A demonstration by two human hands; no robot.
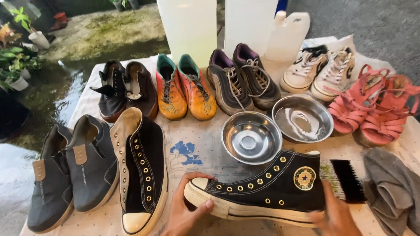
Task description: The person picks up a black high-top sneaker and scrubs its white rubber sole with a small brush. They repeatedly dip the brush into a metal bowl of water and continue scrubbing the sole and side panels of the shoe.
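Both hands grip a black high-top sneaker (262,190) lying on its side at the 6 o'clock edge of the surface (197,153): the left hand (186,209) is closed around the white toe cap, thumb on the sole, and the right hand (334,214) is pressed against the heel, though how far its fingers wrap cannot be told. At 3 o'clock of the sneaker, just beside the heel, lies a black scrubbing brush (345,179), then a grey cloth (391,188). At 12 o'clock sit two steel bowls, one empty (250,137), one holding soapy water (302,119). At 9 o'clock rests the matching unlaced sneaker (142,175), sole down, next to grey slip-ons (72,170). Along the far row stand dark shoes (124,89), orange football boots (186,89), brown trainers (243,81), white sneakers (319,72) and pink sandals (374,105). White plastic containers (227,26) stand behind them.
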